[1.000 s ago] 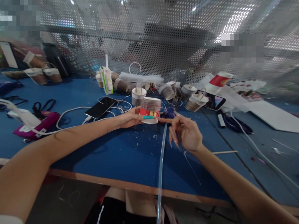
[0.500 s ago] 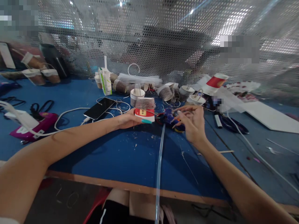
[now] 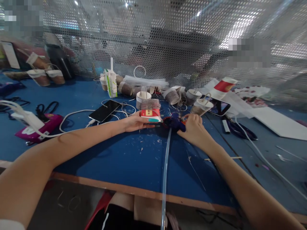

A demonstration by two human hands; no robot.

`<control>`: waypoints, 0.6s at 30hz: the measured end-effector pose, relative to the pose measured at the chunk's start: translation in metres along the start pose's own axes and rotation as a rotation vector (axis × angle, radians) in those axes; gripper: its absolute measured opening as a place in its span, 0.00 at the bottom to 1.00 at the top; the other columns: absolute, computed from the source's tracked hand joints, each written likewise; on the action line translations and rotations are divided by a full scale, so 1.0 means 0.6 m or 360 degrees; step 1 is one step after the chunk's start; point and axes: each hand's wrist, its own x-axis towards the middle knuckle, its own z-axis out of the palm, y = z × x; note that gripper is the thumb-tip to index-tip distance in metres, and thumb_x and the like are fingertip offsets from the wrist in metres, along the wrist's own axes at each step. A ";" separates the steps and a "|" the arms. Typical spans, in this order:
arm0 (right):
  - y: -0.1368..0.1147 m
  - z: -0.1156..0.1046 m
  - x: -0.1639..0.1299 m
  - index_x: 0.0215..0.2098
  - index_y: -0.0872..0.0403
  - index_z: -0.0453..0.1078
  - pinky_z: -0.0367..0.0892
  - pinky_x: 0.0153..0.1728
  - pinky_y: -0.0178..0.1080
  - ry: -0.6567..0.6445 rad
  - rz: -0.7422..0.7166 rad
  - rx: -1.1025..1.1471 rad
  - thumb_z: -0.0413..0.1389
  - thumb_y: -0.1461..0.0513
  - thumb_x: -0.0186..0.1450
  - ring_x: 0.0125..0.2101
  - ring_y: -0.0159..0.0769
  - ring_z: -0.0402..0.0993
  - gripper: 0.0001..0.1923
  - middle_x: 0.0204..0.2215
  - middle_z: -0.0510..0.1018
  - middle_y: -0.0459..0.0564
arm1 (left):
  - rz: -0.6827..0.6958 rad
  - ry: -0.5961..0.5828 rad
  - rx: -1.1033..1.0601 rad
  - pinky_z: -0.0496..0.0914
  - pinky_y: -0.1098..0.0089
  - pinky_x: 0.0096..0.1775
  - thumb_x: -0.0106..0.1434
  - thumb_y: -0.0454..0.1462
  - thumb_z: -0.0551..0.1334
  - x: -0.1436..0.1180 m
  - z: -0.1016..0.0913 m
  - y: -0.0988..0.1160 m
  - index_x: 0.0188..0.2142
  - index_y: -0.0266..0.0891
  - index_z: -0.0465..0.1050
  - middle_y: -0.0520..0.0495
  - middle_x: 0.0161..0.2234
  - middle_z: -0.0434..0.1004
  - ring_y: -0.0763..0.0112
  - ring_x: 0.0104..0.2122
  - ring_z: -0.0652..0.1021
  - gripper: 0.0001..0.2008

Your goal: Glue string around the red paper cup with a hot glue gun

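My left hand [image 3: 133, 123] is closed around a red and white paper cup [image 3: 151, 113], thumb along its near side. Grey-brown twine [image 3: 150, 104] is wound in rows about the cup's upper part. To its right, my right hand [image 3: 194, 130] grips a dark blue hot glue gun [image 3: 176, 122], its fingers wrapped over the far side of the handle. The gun's front end is close to the cup; whether they touch I cannot tell. A long translucent glue stick [image 3: 166, 169] runs from the gun down past the table edge.
Behind the hands stand twine-wrapped cups [image 3: 143, 95] and a drink carton [image 3: 111, 83]. A phone [image 3: 105, 111] with a white cable lies left, beside a purple pouch [image 3: 39, 130]. On the right are scissors [image 3: 240, 130], a white board [image 3: 280, 123] and another red cup [image 3: 224, 87].
My right hand, earlier loosely spread above the glue gun, has lowered and closed around its handle. The left hand still holds the cup. The view has shifted slightly.
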 end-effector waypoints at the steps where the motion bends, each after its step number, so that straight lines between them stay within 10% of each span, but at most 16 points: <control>1: 0.002 -0.001 0.002 0.50 0.59 0.60 0.67 0.47 0.60 -0.0003 0.0036 -0.0004 0.58 0.57 0.53 0.49 0.61 0.65 0.28 0.45 0.67 0.64 | -0.0005 0.0019 -0.0016 0.73 0.59 0.51 0.44 0.27 0.74 0.001 0.001 0.000 0.45 0.34 0.74 0.43 0.41 0.83 0.63 0.42 0.82 0.27; 9: -0.009 -0.021 -0.005 0.59 0.60 0.55 0.60 0.57 0.63 0.0231 -0.0255 0.0136 0.57 0.56 0.56 0.56 0.62 0.62 0.36 0.55 0.63 0.68 | 0.0028 0.0235 -0.0020 0.74 0.60 0.49 0.45 0.23 0.72 0.004 0.011 -0.003 0.42 0.34 0.74 0.43 0.38 0.82 0.64 0.39 0.82 0.23; 18: -0.012 -0.009 0.001 0.49 0.57 0.64 0.69 0.45 0.57 -0.0019 0.0068 0.0061 0.58 0.57 0.53 0.48 0.62 0.70 0.27 0.44 0.74 0.64 | 0.0061 0.0212 0.0026 0.73 0.57 0.51 0.46 0.21 0.71 0.005 0.011 -0.005 0.49 0.36 0.72 0.44 0.38 0.81 0.65 0.39 0.82 0.30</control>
